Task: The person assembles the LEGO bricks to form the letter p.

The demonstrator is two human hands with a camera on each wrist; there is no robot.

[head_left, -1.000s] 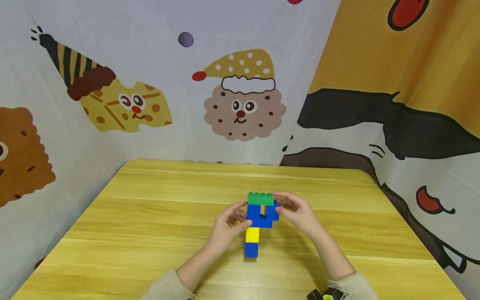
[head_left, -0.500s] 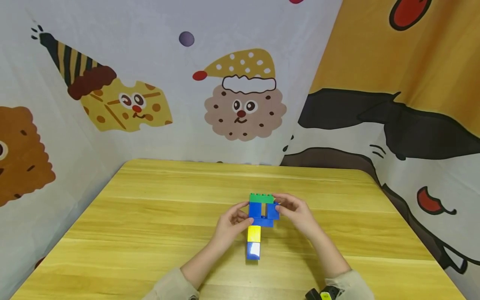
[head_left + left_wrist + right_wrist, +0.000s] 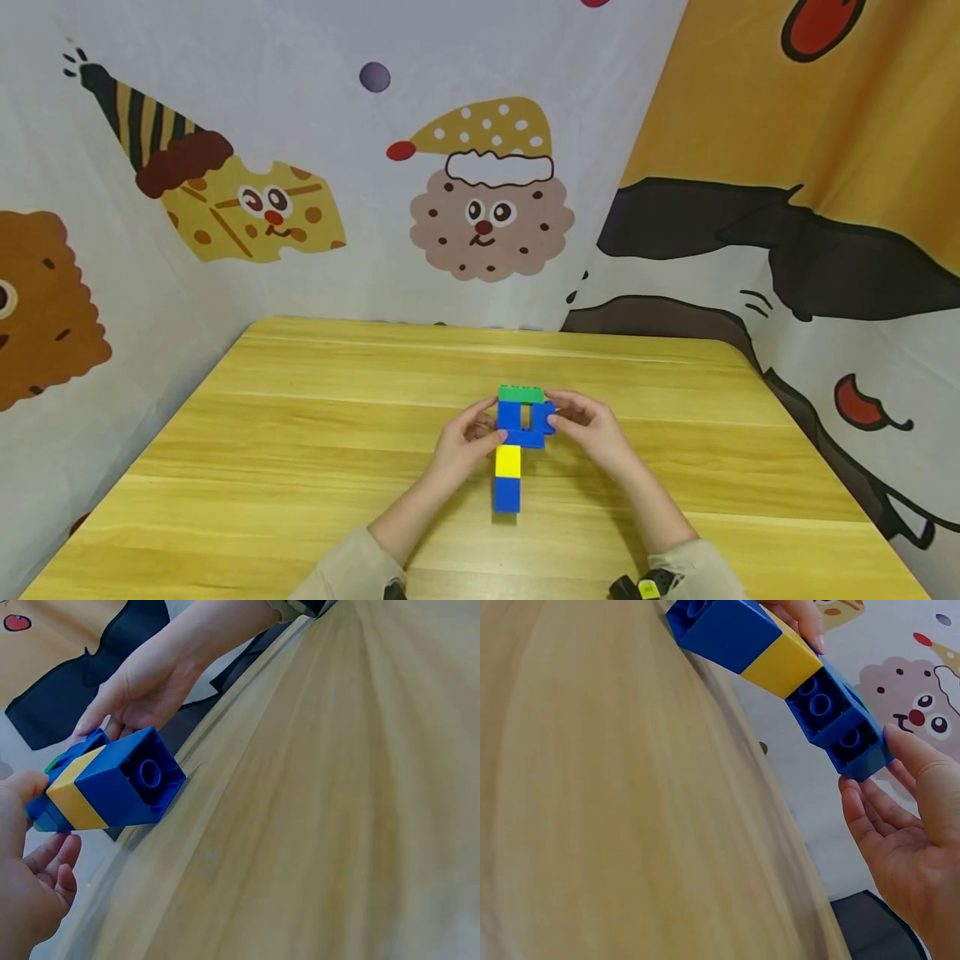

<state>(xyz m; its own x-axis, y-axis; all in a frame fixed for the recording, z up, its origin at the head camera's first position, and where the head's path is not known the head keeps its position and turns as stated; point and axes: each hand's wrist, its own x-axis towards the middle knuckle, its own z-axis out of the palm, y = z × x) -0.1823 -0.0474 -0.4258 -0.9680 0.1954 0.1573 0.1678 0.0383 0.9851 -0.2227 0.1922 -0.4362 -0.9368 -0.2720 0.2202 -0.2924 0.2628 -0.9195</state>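
Both hands hold a P-shaped assembly of toy building bricks up above the table. Its top is a green brick (image 3: 521, 394), with blue bricks (image 3: 509, 414) around a small window below it. Beneath these sit a yellow brick (image 3: 508, 461) and, lowest, a blue brick (image 3: 507, 494) whose hollow underside shows in the left wrist view. My left hand (image 3: 463, 442) pinches the left side of the blue part between thumb and fingers. On the opposite side, my right hand (image 3: 595, 425) pinches the protruding blue brick (image 3: 861, 752) at the right edge.
A wooden table (image 3: 315, 467) spreads under the hands. Behind and beside it hang cloth sheets (image 3: 300, 67) printed with cartoon figures. Black devices (image 3: 637, 586) sit at the cuffs of the sleeves.
The bricks tilt slightly and shift a little to the right, then rise a bit in the head view. Both hands keep their hold throughout.
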